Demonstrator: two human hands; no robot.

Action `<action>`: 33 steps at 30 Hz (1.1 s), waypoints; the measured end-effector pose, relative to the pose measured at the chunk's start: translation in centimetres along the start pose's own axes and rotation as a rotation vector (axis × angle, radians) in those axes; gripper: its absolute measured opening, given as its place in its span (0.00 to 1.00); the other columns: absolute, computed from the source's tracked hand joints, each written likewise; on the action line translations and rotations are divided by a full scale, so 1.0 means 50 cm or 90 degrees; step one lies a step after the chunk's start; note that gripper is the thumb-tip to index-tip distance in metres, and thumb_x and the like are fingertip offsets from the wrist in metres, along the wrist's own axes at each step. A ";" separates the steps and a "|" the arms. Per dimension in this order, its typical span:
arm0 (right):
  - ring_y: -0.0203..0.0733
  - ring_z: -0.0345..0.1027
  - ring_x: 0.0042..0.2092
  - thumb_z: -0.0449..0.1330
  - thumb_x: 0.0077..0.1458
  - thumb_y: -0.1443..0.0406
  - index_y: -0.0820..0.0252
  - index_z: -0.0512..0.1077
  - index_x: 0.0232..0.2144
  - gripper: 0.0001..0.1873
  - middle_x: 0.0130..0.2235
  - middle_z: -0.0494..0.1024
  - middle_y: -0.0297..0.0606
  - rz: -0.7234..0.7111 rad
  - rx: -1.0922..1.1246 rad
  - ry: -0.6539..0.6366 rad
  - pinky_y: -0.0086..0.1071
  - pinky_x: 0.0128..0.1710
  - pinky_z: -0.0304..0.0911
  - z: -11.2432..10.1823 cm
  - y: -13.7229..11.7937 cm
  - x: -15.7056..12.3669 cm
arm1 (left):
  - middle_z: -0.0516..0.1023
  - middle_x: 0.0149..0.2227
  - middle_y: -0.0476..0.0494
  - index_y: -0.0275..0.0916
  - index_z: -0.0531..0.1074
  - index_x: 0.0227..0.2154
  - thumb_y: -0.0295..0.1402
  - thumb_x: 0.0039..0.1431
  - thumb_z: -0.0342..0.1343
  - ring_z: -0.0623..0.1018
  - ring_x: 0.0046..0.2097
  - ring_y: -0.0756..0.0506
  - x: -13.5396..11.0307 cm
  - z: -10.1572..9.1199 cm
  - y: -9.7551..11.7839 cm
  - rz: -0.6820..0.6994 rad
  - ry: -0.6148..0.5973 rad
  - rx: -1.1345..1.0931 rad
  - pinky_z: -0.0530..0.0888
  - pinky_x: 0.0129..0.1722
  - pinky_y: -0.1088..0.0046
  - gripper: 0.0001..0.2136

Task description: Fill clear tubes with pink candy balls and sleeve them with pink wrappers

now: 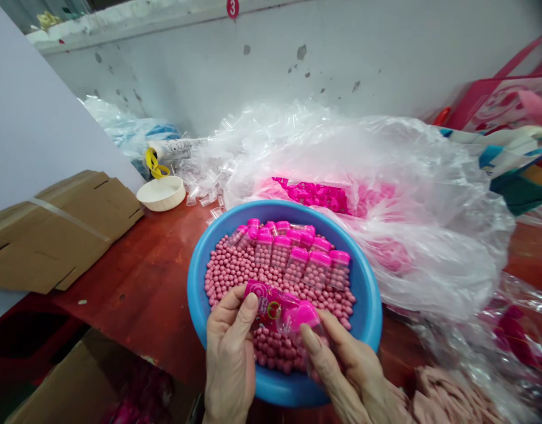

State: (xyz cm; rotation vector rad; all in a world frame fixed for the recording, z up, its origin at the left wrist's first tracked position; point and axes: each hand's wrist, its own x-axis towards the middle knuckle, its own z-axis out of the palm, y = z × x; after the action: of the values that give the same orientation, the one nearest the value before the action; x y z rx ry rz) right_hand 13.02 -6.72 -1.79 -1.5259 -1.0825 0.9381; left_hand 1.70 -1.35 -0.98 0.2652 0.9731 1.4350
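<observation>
Over the blue basin [371, 347], my left hand [230, 353] pinches a printed magenta wrapper [267, 305] between thumb and fingers. My right hand [350, 368] grips a small clear container with a pink cap [303, 317], which lies against the wrapper's right end. Whether the container is partly inside the wrapper, I cannot tell. Small pink balls [235, 266] fill the basin beneath both hands. Several capped containers [296, 264] holding such balls lie on top of them toward the basin's far side.
Flattened cardboard [59, 229] lies left on the red table [142, 300], near a white round dish [162, 193] and a yellow loop [155, 165]. Clear small tubes [204, 182] and a large plastic bag [429, 194] with pink pieces [317, 195] stand behind. Below left is an open box [72, 377].
</observation>
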 end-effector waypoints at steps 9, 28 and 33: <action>0.33 0.62 0.18 0.57 0.56 0.57 0.50 0.74 0.48 0.18 0.19 0.68 0.28 -0.119 -0.106 -0.030 0.22 0.16 0.61 -0.016 0.019 0.001 | 0.82 0.25 0.51 0.40 0.80 0.25 0.29 0.38 0.72 0.78 0.26 0.55 0.007 -0.016 -0.004 -0.003 -0.056 0.007 0.74 0.30 0.86 0.08; 0.31 0.59 0.22 0.63 0.50 0.53 0.53 0.69 0.39 0.16 0.23 0.70 0.27 0.137 0.237 -0.006 0.23 0.21 0.57 0.005 -0.020 -0.003 | 0.84 0.34 0.41 0.36 0.79 0.35 0.29 0.32 0.73 0.81 0.37 0.43 -0.007 0.003 0.005 -0.100 -0.158 0.098 0.75 0.40 0.72 0.21; 0.32 0.62 0.21 0.63 0.51 0.53 0.53 0.72 0.42 0.18 0.22 0.71 0.28 0.097 0.209 0.030 0.23 0.20 0.59 0.008 0.004 -0.007 | 0.83 0.26 0.41 0.34 0.81 0.29 0.30 0.38 0.71 0.81 0.28 0.44 -0.013 0.010 0.005 -0.170 -0.242 0.165 0.75 0.31 0.74 0.11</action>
State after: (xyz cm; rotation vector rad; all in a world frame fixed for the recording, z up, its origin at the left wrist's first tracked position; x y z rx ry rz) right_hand 12.56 -6.96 -2.03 -1.3617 -0.7435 1.1190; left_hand 1.97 -1.67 -0.24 0.5561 0.8420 0.9690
